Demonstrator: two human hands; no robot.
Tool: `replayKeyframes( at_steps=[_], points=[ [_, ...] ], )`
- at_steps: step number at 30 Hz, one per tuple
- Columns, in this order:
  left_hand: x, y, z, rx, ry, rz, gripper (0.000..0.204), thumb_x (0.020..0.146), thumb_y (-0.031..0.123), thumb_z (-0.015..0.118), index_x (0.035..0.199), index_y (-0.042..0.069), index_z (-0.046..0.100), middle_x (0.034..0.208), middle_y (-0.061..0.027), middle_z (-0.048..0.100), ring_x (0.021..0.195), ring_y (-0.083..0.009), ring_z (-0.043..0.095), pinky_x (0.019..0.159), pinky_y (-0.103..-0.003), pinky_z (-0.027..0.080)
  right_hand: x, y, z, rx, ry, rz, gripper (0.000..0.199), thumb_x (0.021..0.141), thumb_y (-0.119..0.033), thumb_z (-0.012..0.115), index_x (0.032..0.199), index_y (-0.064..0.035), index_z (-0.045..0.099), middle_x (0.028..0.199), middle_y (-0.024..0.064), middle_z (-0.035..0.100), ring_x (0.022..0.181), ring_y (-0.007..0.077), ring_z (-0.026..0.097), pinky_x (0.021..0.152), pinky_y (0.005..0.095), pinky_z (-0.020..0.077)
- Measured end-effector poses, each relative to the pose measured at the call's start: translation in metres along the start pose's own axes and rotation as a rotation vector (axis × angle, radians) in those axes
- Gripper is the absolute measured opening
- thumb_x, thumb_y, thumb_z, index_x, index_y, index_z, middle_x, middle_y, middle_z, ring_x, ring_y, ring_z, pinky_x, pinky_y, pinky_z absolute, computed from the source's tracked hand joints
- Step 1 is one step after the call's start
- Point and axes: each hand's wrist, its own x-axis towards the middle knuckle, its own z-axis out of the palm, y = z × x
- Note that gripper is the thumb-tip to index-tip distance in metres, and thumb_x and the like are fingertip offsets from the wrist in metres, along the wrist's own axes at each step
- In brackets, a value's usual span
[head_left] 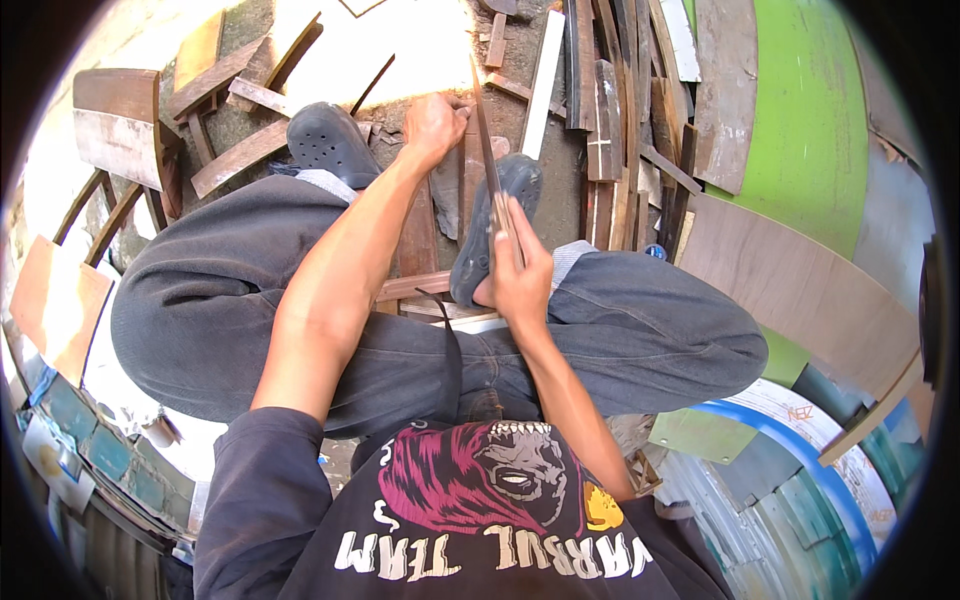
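Observation:
My right hand (522,265) is closed round the brown handle of a long-bladed tool (487,140). Its thin, dark blade points away from me and shows nearly edge-on, so I cannot tell its exact kind. Beyond it to the left, my left hand (435,130) is curled closed; what its fingers grip, if anything, is hidden. Right beside that hand, a reddish-brown wooden board (472,165) lies between my feet, left of the blade. My right foot, in a grey clog (515,185), is just under the tool. Another grey clog (325,142) is on my left foot.
Wood offcuts (240,160) lie scattered at the far left. Long wooden strips (610,120) are stacked to the right, near a white strip (543,85) and a green panel (795,110). A curved brown sheet (790,270) stands by my right knee. Low wooden slats (415,287) lie before me.

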Motion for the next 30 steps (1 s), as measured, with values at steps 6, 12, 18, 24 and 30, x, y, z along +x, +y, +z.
replayKeyframes(
  at_steps=[6, 12, 18, 24, 30],
  points=[
    [0.005, 0.008, -0.001, -0.155, -0.112, -0.103, 0.032, 0.084, 0.035, 0.070, 0.102, 0.010, 0.079, 0.098, -0.0189, 0.075, 0.095, -0.0324, 0.072, 0.087, -0.041, 0.054, 0.102, 0.038, 0.030, -0.348, 0.159, -0.276, 0.044, 0.096, -0.012, 0.055, 0.138, -0.0002, 0.058, 0.109, 0.0144, 0.071, 0.076, 0.0145, 0.064, 0.069, 0.0299, 0.0523],
    [0.019, -0.017, 0.018, -0.338, -0.374, -0.202, 0.071, 0.083, 0.043, 0.066, 0.132, -0.008, 0.058, 0.131, -0.0266, 0.062, 0.124, -0.0326, 0.058, 0.108, -0.038, 0.041, 0.099, 0.045, 0.028, -0.118, 0.044, -0.059, 0.048, 0.096, -0.014, 0.057, 0.143, -0.0041, 0.053, 0.067, -0.0013, 0.056, 0.048, 0.0063, 0.046, 0.044, 0.0250, 0.0405],
    [0.020, -0.031, 0.012, -0.438, -0.443, -0.038, 0.076, 0.071, 0.028, 0.084, 0.133, -0.005, 0.055, 0.125, -0.0199, 0.063, 0.122, -0.0270, 0.057, 0.108, -0.038, 0.040, 0.072, 0.014, 0.006, 0.176, -0.030, 0.129, 0.051, 0.100, -0.013, 0.055, 0.150, -0.0063, 0.044, 0.062, -0.0041, 0.047, 0.049, 0.0051, 0.041, 0.043, 0.0235, 0.0360],
    [-0.020, -0.001, -0.037, -0.533, -0.432, -0.026, 0.087, 0.062, 0.017, 0.093, 0.132, -0.006, 0.046, 0.108, -0.0111, 0.061, 0.102, -0.0200, 0.059, 0.094, -0.033, 0.050, 0.027, -0.004, -0.012, 0.202, -0.050, 0.175, 0.048, 0.097, -0.008, 0.055, 0.143, 0.0033, 0.050, 0.137, 0.0188, 0.060, 0.124, 0.0205, 0.058, 0.102, 0.0297, 0.0432],
    [-0.040, -0.006, -0.041, -0.768, -0.406, -0.049, 0.090, 0.064, 0.018, 0.093, 0.137, -0.003, 0.045, 0.125, -0.0168, 0.061, 0.121, -0.0246, 0.057, 0.103, -0.039, 0.047, 0.023, 0.003, -0.011, 0.174, -0.079, 0.069, 0.048, 0.097, -0.007, 0.054, 0.143, 0.0051, 0.049, 0.138, 0.0182, 0.060, 0.126, 0.0207, 0.056, 0.106, 0.0301, 0.0409]
  ],
)
